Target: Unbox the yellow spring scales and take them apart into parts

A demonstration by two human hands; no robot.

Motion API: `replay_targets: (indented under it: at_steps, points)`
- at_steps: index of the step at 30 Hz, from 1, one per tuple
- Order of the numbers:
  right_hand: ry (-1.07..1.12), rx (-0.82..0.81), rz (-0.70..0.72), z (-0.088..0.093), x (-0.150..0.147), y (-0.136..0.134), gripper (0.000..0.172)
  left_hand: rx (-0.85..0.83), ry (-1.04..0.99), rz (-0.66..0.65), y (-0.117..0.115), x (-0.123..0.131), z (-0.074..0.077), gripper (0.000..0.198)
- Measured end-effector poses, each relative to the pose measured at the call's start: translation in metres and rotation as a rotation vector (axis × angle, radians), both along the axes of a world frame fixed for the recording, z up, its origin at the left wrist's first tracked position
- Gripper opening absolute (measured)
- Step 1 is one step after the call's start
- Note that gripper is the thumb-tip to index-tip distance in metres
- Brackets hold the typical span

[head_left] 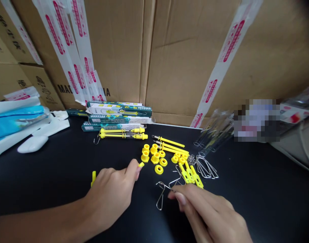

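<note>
My left hand [114, 189] is closed around a small yellow piece [141, 164], whose tip sticks out past the thumb and forefinger. Beside the wrist, another yellow part [93, 177] shows partly on the black table. Between thumb and forefinger my right hand [207, 209] pinches a bent wire hook [161, 192]. More wire hooks [176, 179] lie just behind it, near flat yellow slotted pieces [191, 174]. Yellow flanged caps [145, 156] and rings [158, 169] stand or lie in the middle, with thin yellow rods [172, 141] behind them.
Green and white boxes [119, 118] are stacked at the back, with assembled yellow spring scales [122, 134] in front. Large wire loops [206, 167] and small springs [191, 159] lie to the right, near clear tubes [215, 131]. A white mouse [33, 144] is at left; cardboard boxes [119, 50] wall the back.
</note>
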State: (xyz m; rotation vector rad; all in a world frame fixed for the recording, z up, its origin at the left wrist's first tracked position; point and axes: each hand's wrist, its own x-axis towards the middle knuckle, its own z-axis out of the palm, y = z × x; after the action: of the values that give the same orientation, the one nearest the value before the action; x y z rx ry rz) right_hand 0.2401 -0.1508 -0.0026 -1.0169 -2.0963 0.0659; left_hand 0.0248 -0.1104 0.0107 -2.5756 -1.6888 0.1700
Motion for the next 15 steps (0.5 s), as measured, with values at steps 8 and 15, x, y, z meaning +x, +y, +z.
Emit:
replay_targets:
  at_steps: [8, 15]
  points:
    - [0.336, -0.33, -0.042, -0.001, 0.007, 0.018, 0.024, 0.274, -0.358, -0.313, 0.0, -0.013, -0.011, 0.029]
    - [0.525, -0.702, 0.041, -0.001, 0.004, 0.013, 0.035, 0.364, -0.544, -0.519, 0.0, -0.012, -0.007, 0.027]
